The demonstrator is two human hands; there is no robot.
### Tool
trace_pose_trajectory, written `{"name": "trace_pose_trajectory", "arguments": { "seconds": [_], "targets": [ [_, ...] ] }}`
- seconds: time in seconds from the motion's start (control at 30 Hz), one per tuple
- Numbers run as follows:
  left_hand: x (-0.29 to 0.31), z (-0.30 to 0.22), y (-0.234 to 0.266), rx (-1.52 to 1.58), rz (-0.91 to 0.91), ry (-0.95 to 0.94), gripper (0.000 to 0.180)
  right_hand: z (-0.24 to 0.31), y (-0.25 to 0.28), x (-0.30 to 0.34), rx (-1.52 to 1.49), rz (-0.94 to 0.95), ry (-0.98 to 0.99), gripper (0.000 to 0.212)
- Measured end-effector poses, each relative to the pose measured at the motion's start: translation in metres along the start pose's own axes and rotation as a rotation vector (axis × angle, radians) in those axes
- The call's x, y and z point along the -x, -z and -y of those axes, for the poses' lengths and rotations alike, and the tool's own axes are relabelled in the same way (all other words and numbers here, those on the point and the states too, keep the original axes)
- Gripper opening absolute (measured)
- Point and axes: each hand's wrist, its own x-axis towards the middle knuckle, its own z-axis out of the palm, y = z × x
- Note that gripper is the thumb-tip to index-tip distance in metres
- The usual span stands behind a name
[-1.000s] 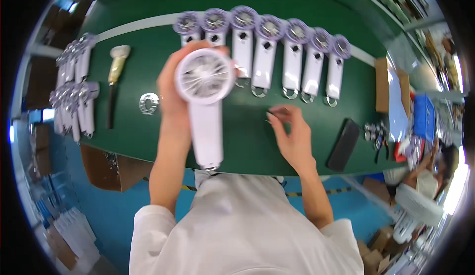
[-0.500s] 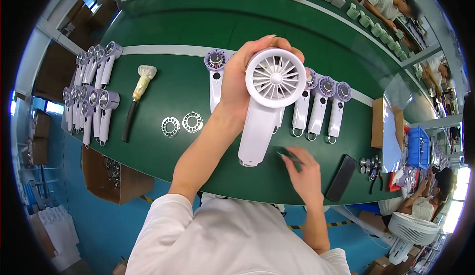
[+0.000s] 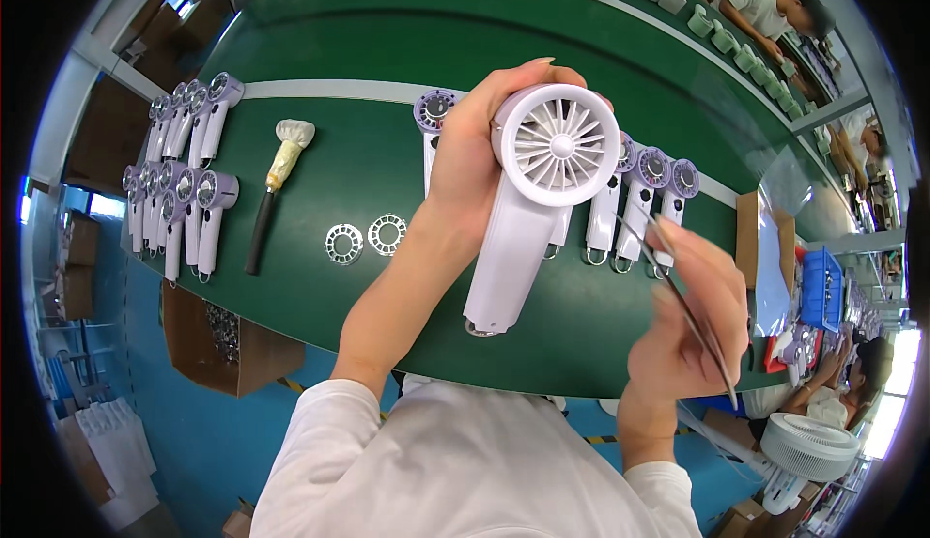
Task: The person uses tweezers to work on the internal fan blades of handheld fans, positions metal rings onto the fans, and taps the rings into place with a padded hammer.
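Note:
A white handheld fan (image 3: 509,257) is in my left hand (image 3: 460,175), whose fingers wrap round its head. Its round, slatted grille faces up, and the handle slants down toward me. To the right, my right hand (image 3: 688,335) is closed on slim metal tweezers (image 3: 719,371). Their tips point up and left, apart from the fan. Behind the held fan, several purple-and-white handheld fans (image 3: 653,166) lie in a row, partly hidden by my left hand. Two flat silver rings, one nearer (image 3: 330,245) and one farther (image 3: 374,235), rest left of my forearm.
At left lies a black-handled tool with a wrapped head (image 3: 284,165), beside grouped handheld fans (image 3: 208,189). An open carton (image 3: 276,356) sits below the table edge. At right are a cardboard box (image 3: 748,238), a blue bin (image 3: 820,291) and a white fan (image 3: 812,446). Other people work beyond.
My right hand has risen and moved right with the tweezers, covering where a dark phone lay. The held fan has shifted slightly right, and its grille has turned.

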Motion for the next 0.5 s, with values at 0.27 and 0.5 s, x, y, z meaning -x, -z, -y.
{"name": "trace_pose_trajectory", "arguments": {
  "seconds": [0.27, 0.5],
  "targets": [
    [0.006, -0.001, -0.002, -0.045, -0.163, 0.053, 0.030, -0.008, -0.026, -0.042, 0.089, 0.094, 0.207, 0.025],
    [0.006, 0.000, -0.006, -0.037, -0.189, 0.053, 0.029, -0.024, -0.031, -0.047, 0.182, 0.117, 0.451, 0.038]
  ]
}}
